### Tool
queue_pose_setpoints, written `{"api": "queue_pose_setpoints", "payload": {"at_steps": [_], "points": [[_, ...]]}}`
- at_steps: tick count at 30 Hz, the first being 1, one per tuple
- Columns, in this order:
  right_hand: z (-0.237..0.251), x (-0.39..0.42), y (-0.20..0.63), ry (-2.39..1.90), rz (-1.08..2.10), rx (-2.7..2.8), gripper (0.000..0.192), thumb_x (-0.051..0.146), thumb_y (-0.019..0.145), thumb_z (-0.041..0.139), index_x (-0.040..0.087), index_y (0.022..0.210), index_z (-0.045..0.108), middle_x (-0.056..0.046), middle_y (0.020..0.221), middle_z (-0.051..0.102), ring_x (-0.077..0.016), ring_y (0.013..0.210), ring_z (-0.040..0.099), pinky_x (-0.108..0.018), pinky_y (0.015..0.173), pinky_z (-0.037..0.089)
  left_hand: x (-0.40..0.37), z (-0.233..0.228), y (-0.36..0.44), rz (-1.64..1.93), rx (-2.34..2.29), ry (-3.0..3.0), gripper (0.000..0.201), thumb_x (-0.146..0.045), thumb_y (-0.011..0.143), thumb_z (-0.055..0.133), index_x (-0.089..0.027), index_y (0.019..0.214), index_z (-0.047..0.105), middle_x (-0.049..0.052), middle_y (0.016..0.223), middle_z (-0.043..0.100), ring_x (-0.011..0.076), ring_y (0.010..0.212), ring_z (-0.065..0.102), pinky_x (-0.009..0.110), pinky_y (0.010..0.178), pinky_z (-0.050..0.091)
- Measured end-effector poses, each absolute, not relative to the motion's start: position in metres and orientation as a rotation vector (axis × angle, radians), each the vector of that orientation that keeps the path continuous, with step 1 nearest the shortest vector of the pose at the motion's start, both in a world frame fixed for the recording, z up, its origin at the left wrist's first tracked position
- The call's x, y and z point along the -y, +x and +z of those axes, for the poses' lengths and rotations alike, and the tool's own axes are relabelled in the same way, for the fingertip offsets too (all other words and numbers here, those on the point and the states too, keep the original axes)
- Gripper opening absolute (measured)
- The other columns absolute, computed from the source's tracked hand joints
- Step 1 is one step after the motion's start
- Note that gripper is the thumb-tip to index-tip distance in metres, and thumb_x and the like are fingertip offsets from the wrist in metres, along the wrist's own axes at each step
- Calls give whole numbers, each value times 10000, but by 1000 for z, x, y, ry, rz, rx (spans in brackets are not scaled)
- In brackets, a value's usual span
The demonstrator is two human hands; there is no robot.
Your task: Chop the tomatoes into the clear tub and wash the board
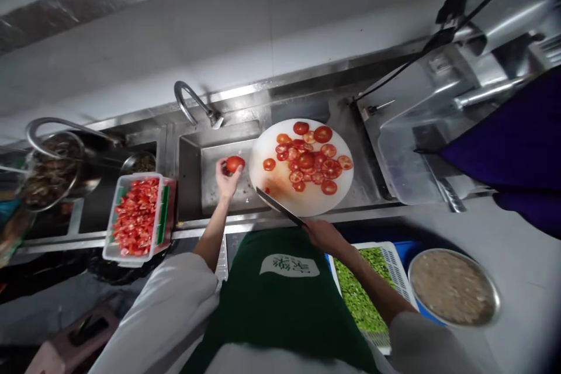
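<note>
1. A whole tomato is held in the left hand, over the sink, just left of the cutting board.
2. A knife is gripped by the right hand; its blade is angled far-left across the board's near edge, towards the tomato.

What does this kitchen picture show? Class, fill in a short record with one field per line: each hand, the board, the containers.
left hand: holds a whole tomato above the sink
right hand: grips a knife, blade tip on the board
cutting board: round, white, covered with tomato slices
white tray: left of the sink, full of cut tomato pieces
slotted basket: lower right, chopped green vegetable
metal bowl: beige mixture
</note>
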State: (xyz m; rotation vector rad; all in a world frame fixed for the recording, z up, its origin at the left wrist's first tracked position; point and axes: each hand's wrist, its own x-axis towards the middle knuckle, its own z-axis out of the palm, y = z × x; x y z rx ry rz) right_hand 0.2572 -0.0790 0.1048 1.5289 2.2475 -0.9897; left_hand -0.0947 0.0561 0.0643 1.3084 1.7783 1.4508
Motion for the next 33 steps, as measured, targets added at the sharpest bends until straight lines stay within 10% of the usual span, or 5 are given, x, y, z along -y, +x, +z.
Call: {"api": "queue_pose_setpoints", "payload": {"at_steps": [8, 33], "points": [[107, 35, 256, 1670, -849, -2044, 379, 302, 1152, 321, 127, 1246, 643, -175, 1049, 786, -265, 993, 765, -301, 798, 445, 2, 28, -44, 1172, -1624, 1868, 407, -474, 936, 759, -227, 1234, 634, 159, 1305, 648, 311, 1283, 623, 530, 1139, 513], [131, 20, 182, 1504, -857, -2191, 433, 69, 1019, 406, 45, 1425, 554, -246, 1131, 784, -295, 1091, 761, -341, 919, 531, 4, -6, -24, 1040, -1612, 1983, 336, -457, 1106, 491, -248, 1169, 746, 128, 1200, 607, 268, 1161, 604, 491, 1057, 553]]}}
